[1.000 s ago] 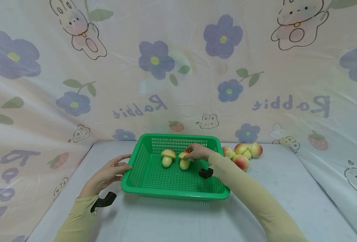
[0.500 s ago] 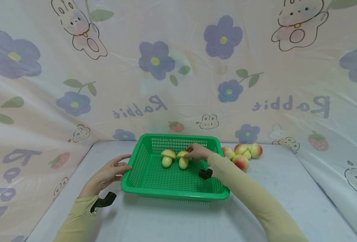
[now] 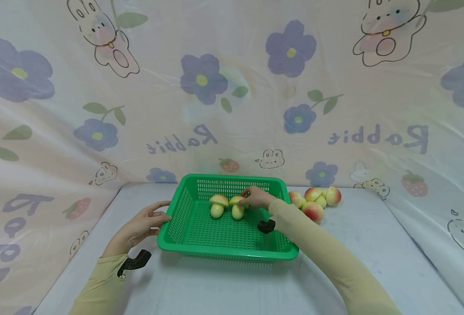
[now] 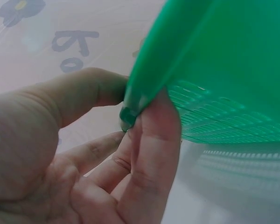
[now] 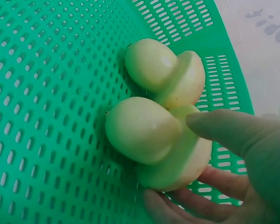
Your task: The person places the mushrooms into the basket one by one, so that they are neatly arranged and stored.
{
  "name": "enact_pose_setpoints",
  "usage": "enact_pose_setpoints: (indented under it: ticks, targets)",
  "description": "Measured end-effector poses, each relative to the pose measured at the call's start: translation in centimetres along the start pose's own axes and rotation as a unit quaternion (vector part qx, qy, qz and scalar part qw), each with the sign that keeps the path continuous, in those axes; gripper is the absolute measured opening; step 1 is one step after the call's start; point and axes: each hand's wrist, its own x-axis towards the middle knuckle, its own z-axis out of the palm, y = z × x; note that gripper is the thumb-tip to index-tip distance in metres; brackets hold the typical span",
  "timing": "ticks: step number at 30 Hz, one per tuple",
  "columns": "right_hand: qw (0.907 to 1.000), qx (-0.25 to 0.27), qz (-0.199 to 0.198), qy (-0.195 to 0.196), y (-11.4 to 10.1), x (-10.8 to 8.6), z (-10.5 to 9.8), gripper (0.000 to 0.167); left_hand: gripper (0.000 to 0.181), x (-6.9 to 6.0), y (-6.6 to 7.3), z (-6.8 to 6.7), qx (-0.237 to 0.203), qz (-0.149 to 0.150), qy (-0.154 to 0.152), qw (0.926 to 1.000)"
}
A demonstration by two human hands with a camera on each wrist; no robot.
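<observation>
A green plastic basket (image 3: 232, 252) with slotted walls stands on the table. My left hand (image 3: 144, 224) pinches its left rim, thumb on one side and fingers on the other in the left wrist view. Inside lie two toy mushrooms with reddish-yellow caps and pale stems, side by side near the back wall. My right hand (image 3: 260, 197) reaches in over the right side and holds the cap of the right mushroom (image 3: 237, 211). In the right wrist view the thumb lies on that cap and the fingers curl beneath it. The left mushroom (image 5: 151, 64) sits close beside it, untouched.
Several more red-and-yellow toy mushrooms (image 3: 313, 211) lie in a heap on the white table (image 3: 357, 245), just right of the basket. A patterned cloth (image 3: 247, 118) hangs behind the table and along its sides.
The right mushroom has shifted slightly left and back, toward the other one, with my right hand on its cap. My left hand and the basket have stayed put.
</observation>
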Motion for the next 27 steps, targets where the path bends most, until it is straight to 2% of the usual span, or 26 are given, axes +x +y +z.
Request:
enact_pose_setpoints:
  ticks: [6, 15, 21, 27]
  targets:
    - [0.9999, 0.010, 0.003, -0.002, 0.0, -0.1, -0.2, 0.051, 0.071, 0.1, 0.1, 0.1, 0.002, -0.002, 0.000, 1.0000]
    - [0.9995, 0.022, 0.023, 0.003, 0.2, -0.4, -1.0, 0.054, 0.073, -0.3, 0.0, -0.1, 0.019, 0.001, -0.015, 0.9997]
    - [0.9960, 0.087, 0.017, -0.007, -0.3, -1.0, -2.7, 0.054, 0.074, -0.4, 0.1, -0.1, 0.018, 0.004, -0.018, 0.9997]
    - [0.9908, 0.134, -0.013, -0.008, -0.6, -2.1, -4.8, 0.053, 0.073, -0.3, 0.3, -0.1, 0.020, 0.004, -0.016, 0.9997]
